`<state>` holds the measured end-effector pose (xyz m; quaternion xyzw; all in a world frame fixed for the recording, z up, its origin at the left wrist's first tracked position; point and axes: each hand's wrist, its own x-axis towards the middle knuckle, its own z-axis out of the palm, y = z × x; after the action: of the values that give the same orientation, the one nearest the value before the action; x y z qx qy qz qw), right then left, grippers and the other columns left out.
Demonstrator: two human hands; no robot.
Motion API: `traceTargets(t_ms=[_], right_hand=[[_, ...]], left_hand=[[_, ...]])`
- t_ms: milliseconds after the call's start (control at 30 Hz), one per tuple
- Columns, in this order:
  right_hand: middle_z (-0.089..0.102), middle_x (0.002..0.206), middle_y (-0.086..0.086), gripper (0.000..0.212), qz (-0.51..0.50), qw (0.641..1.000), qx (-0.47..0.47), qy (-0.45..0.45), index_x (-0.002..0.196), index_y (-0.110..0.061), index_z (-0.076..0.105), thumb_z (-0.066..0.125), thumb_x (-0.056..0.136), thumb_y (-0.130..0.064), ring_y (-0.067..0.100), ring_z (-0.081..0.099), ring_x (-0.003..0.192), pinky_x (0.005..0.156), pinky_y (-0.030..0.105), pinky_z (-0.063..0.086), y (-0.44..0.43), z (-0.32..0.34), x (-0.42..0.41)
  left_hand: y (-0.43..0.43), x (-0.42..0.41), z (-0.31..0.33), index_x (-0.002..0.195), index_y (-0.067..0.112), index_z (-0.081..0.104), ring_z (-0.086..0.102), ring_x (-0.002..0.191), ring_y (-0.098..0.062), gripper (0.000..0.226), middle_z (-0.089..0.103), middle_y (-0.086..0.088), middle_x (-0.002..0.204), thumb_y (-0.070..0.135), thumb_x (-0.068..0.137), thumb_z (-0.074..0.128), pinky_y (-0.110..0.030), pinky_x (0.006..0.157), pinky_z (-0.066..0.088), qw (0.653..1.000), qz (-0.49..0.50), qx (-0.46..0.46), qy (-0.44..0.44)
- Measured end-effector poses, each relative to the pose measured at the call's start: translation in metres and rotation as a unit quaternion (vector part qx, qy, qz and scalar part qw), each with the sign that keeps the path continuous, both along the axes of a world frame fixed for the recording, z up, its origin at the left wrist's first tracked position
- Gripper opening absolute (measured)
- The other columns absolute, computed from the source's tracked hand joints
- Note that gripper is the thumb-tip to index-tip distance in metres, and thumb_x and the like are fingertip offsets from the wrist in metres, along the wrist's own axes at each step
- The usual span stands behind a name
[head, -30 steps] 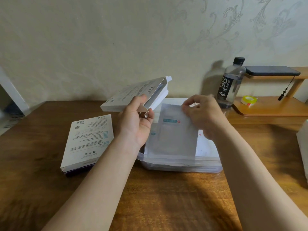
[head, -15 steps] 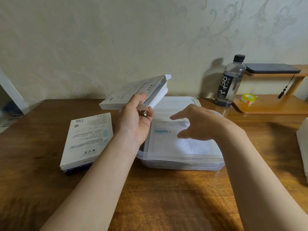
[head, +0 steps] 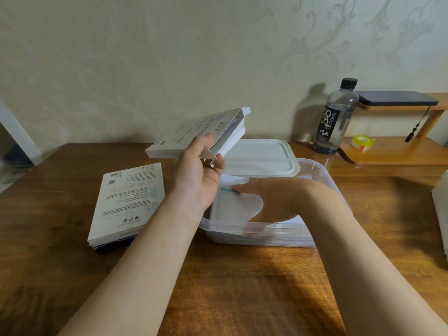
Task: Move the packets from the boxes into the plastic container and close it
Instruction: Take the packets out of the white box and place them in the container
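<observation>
Left hand [head: 196,175] is raised over the brown wooden desk [head: 242,287], with fingers and thumb curled round the near corner of a flat white cardboard box [head: 198,134] with grey print. The box is tilted, its open end higher and pointing toward the wall, flap out. Something white shows inside the opening; I can't tell what.

Right hand [head: 274,202] is down inside the clear rectangular plastic container [head: 324,173]. Its fingers are nearly straight and lie flat, tips on a flat white packet with a teal label [head: 232,204]. It grips nothing. The packet lies flat in the container on more white layers; I can't tell how many.

The container sits open on the desk at mid-frame. Its translucent white rectangular lid [head: 259,154] lies flat just behind it. I can't tell whether the two touch.

Left of the container, a second white printed cardboard box [head: 128,200] lies flat, print side up. It rests on something dark blue [head: 111,247] that shows only an edge.

Back right, a clear plastic bottle with black cap and black label [head: 335,117] stands upright by the wall. Just beside it is a two-tier wooden shelf [head: 397,154]. A yellow tape roll [head: 362,143] sits on the lower tier and a dark flat slab [head: 397,98] on the upper. A white object [head: 442,209] is cropped at the right edge.
</observation>
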<state>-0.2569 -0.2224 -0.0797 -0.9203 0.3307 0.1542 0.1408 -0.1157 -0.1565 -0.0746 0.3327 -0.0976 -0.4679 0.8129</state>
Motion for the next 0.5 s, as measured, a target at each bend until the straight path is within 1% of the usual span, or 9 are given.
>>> traceTargets(t_ms=[100, 200, 267, 300, 367, 500], right_hand=[[0.036, 0.155, -0.006, 0.091, -0.003, 1.000, 0.009, 0.000, 0.157, -0.041, 0.016, 0.069, 0.085, -0.058, 0.023, 0.038, 0.139, 0.115, 0.036, 0.030, -0.001, -0.001, 0.001], [0.038, 0.154, -0.006, 0.093, 0.001, 1.000, 0.012, -0.001, 0.157, -0.038, 0.016, 0.070, 0.084, -0.058, 0.022, 0.039, 0.138, 0.114, 0.034, 0.030, 0.000, -0.001, 0.001], [0.038, 0.154, -0.006, 0.092, 0.004, 1.000, 0.010, -0.006, 0.157, -0.039, 0.017, 0.069, 0.084, -0.059, 0.022, 0.039, 0.138, 0.115, 0.035, 0.030, 0.000, 0.000, 0.001], [0.035, 0.157, -0.006, 0.091, 0.003, 1.000, 0.008, -0.013, 0.157, -0.040, 0.016, 0.067, 0.085, -0.061, 0.022, 0.037, 0.141, 0.116, 0.037, 0.029, 0.000, 0.001, 0.001], [0.023, 0.165, -0.007, 0.092, -0.010, 0.999, 0.004, -0.033, 0.157, -0.042, 0.014, 0.064, 0.084, -0.065, 0.022, 0.027, 0.149, 0.120, 0.042, 0.024, 0.001, 0.003, 0.002], [0.009, 0.168, -0.005, 0.093, -0.007, 0.999, -0.007, -0.041, 0.157, -0.048, 0.007, 0.060, 0.083, -0.070, 0.026, 0.013, 0.154, 0.123, 0.054, 0.017, 0.007, 0.000, 0.011]], left_hand=[[0.001, -0.001, 0.001, 0.107, 0.021, 0.063, 0.050, 0.078, -0.010, 0.024, 0.061, -0.001, 0.091, 0.003, 0.091, 0.068, -0.018, 0.056, 0.049, 1.000, 0.000, 0.003, 0.002], [0.001, -0.002, 0.002, 0.105, 0.021, 0.063, 0.049, 0.077, -0.010, 0.023, 0.059, -0.001, 0.089, 0.003, 0.091, 0.067, -0.018, 0.056, 0.049, 1.000, -0.002, 0.003, 0.003], [0.002, -0.003, 0.002, 0.105, 0.021, 0.063, 0.049, 0.079, -0.011, 0.023, 0.059, -0.002, 0.091, 0.003, 0.092, 0.067, -0.017, 0.056, 0.049, 1.000, -0.002, 0.001, 0.000], [0.002, -0.003, 0.002, 0.106, 0.022, 0.062, 0.050, 0.081, -0.012, 0.024, 0.059, -0.002, 0.094, 0.003, 0.092, 0.067, -0.018, 0.057, 0.049, 1.000, 0.000, 0.000, -0.003], [0.003, -0.004, 0.002, 0.108, 0.023, 0.060, 0.049, 0.085, -0.013, 0.025, 0.059, -0.003, 0.098, 0.004, 0.092, 0.067, -0.017, 0.058, 0.050, 1.000, 0.000, -0.001, -0.009], [0.003, -0.004, 0.002, 0.112, 0.022, 0.060, 0.049, 0.085, -0.013, 0.028, 0.059, -0.004, 0.099, 0.004, 0.093, 0.066, -0.017, 0.057, 0.049, 1.000, 0.000, -0.001, -0.011]])
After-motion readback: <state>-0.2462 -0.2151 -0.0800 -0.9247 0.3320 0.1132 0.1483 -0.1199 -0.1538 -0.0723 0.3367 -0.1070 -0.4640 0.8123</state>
